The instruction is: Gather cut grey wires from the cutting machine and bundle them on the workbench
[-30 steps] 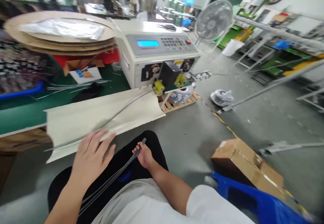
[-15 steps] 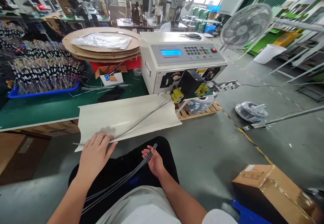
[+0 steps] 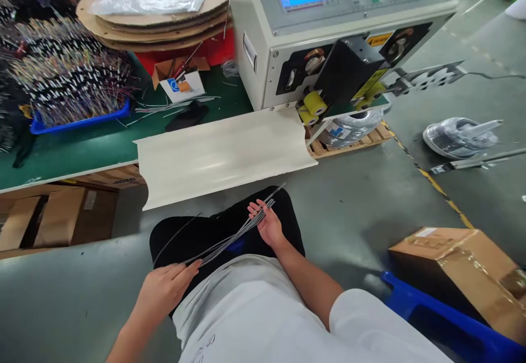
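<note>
A bundle of thin grey cables (image 3: 232, 240) lies across my lap. My right hand (image 3: 269, 225), palm up, is curled around its upper end, and one cable sticks out past the others there. My left hand (image 3: 172, 283) is closed over the lower part of the same bundle, its thumb and fingers together. A dark thin cable end curves up from beside that hand over the left knee. Beyond my knees, the cream curved chute (image 3: 226, 157) slopes from the yellow rollers (image 3: 313, 107) of a wire cutting machine (image 3: 263, 40).
On the green bench (image 3: 82, 152) stand a blue tray (image 3: 82, 122) of wire bundles, stacked cardboard discs (image 3: 156, 23) and a small open box (image 3: 181, 86). A taped carton (image 3: 452, 270) and a blue bin (image 3: 415, 303) are at my right. Wire coils (image 3: 460, 136) sit on the floor.
My left hand has come off the chute down to my lap, bringing the single grey cable to the bundle. The chute now holds no cable. The view has tilted down and come closer.
</note>
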Demonstrator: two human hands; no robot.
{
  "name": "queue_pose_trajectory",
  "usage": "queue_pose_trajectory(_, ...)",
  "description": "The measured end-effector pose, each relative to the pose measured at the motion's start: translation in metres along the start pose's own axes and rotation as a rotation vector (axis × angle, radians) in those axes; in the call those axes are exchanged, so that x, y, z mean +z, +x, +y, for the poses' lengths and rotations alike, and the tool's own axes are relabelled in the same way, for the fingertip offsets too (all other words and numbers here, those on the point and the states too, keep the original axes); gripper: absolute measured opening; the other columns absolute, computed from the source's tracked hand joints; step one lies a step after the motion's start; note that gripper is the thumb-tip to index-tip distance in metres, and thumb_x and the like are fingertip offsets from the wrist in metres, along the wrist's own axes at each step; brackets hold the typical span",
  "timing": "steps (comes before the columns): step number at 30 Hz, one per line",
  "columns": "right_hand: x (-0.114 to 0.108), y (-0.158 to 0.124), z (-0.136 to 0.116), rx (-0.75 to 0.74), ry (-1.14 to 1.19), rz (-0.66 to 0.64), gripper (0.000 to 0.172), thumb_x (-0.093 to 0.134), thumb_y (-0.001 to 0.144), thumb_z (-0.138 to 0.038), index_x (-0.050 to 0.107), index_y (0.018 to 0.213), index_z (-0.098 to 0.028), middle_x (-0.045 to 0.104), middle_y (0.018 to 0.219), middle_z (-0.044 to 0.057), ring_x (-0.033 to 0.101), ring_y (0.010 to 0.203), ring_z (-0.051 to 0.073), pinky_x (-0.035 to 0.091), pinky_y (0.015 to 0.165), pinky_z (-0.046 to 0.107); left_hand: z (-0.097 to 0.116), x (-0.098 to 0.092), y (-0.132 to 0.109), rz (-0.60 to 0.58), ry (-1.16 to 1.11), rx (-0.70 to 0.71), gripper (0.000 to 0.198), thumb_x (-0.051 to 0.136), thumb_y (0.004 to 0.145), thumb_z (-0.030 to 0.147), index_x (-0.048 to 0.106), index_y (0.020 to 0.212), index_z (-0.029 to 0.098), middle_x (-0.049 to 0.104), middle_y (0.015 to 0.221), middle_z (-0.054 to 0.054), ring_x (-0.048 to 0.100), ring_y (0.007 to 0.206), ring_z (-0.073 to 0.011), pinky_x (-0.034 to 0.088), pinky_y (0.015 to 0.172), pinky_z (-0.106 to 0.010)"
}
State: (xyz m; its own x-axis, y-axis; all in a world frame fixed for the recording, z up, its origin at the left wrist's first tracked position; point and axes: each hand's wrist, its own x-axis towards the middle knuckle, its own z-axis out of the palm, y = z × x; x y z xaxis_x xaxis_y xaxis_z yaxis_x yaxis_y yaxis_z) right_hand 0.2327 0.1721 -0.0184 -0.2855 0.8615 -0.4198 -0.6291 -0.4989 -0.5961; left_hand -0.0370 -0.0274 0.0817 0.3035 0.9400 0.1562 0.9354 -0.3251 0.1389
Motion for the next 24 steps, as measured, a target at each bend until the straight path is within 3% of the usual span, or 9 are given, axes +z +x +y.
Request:
queue_pose_trajectory(4,-0.002,0.001,0.001,0.000,0.007,0.013,0.032,0.069,0.084,-0.038,0.066,0.111,-0.022,0.074,0.115,0.010,0.069,0.110,0.026,0.055,0.090,0.041,0.002,0.017,-0.024,-0.166,-0.053,-0.175,0.032,0.043,0.101,0.031,0.067,0.121,0.026,0.071,0.072,0.000,0.066,0.062,-0.0115,0.039,0.052,-0.022)
queue_pose_trajectory(10,0.000,-0.001,0.004,-0.044,0.010,-0.001,0.032,0.069,0.084,-0.038,0.066,0.111,-0.021,0.076,0.107,0.010,0.071,0.105,0.027,0.053,0.093,0.044,0.010,0.012,-0.029,-0.342,-0.125,-0.392,0.042,0.033,0.102,0.041,0.066,0.126,0.027,0.077,0.090,-0.005,0.071,0.076,-0.0171,0.042,0.054,-0.023)
queue_pose_trajectory(20,0.000,0.001,0.011,-0.070,-0.003,-0.003,0.018,0.071,0.084,-0.034,0.065,0.097,-0.022,0.064,0.076,-0.002,0.070,0.079,0.020,0.054,0.092,0.044,0.020,0.016,-0.019,-0.298,-0.120,-0.333,0.041,0.034,0.102,0.038,0.068,0.123,0.028,0.076,0.088,-0.004,0.071,0.079,-0.0177,0.046,0.061,-0.025)
queue_pose_trajectory(24,-0.002,0.003,0.012,-0.063,0.034,0.034,0.014,0.070,0.083,-0.033,0.063,0.088,-0.023,0.065,0.074,-0.002,0.069,0.076,0.020,0.055,0.086,0.042,0.005,0.012,-0.036,-0.350,-0.105,-0.467,0.042,0.036,0.100,0.041,0.059,0.133,0.030,0.075,0.101,-0.006,0.070,0.088,-0.0218,0.045,0.060,-0.026)
